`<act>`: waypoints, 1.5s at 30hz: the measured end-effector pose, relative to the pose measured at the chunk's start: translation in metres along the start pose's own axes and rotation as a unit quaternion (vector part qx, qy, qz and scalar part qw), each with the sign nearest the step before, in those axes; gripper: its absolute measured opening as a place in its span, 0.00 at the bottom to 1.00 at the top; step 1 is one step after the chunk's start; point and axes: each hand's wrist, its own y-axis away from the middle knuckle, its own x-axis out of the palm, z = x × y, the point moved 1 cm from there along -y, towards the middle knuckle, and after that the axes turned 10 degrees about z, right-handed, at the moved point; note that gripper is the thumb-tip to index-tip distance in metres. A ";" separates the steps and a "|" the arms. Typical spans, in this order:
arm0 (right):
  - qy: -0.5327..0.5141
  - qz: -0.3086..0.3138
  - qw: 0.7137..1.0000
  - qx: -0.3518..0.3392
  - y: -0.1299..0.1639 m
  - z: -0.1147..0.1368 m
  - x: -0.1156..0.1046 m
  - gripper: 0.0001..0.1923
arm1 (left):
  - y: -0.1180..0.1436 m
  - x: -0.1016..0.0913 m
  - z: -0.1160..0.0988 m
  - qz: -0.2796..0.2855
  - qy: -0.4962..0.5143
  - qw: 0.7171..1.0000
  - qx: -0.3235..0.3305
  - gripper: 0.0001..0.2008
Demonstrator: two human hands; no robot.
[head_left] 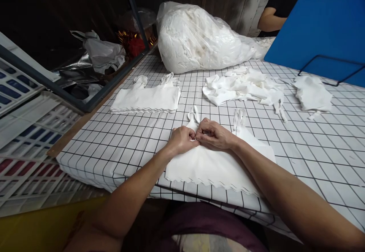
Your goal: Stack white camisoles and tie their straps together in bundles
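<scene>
Pinching in the head view, our left hand (182, 140) and right hand (216, 134) seem closed on the upper edge of the white garment (212, 166), lower centre, though the exact hold is hidden; we see a white stack (146, 98) left of centre; a plastic bag (196, 39) sits upper centre.

No lettering, brand, number or sign can be read. The faint reddish marks (75, 226) on the flat yellow surface (37, 229) at lower left are too dim and blurred to make out.
</scene>
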 end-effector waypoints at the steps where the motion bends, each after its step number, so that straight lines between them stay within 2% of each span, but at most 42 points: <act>1: -0.001 -0.003 1.000 0.005 0.000 0.000 0.000 0.09 | 0.000 0.000 0.000 0.000 0.000 1.000 0.000 0.15; 17: -0.004 -0.001 1.000 0.003 0.000 0.001 0.002 0.09 | 0.001 0.000 -0.001 0.000 -0.003 1.000 -0.005 0.12; 28: 0.017 0.000 1.000 0.002 0.003 0.002 -0.001 0.04 | 0.000 0.000 0.000 -0.002 -0.004 1.000 -0.012 0.08; 34: 0.063 0.017 0.998 0.002 0.006 -0.001 -0.003 0.05 | 0.001 0.001 0.001 0.009 0.033 0.999 -0.012 0.08; 39: 0.021 -0.032 0.999 0.027 0.006 0.004 -0.005 0.06 | -0.001 0.002 0.001 0.000 0.013 1.000 -0.014 0.07; 42: 0.007 -0.008 0.999 0.048 0.008 0.005 -0.007 0.06 | 0.000 0.005 0.001 -0.026 0.008 0.999 -0.022 0.05; 45: 0.026 0.037 0.998 0.047 0.010 0.002 -0.009 0.04 | 0.003 0.011 0.003 -0.085 -0.005 0.996 -0.007 0.04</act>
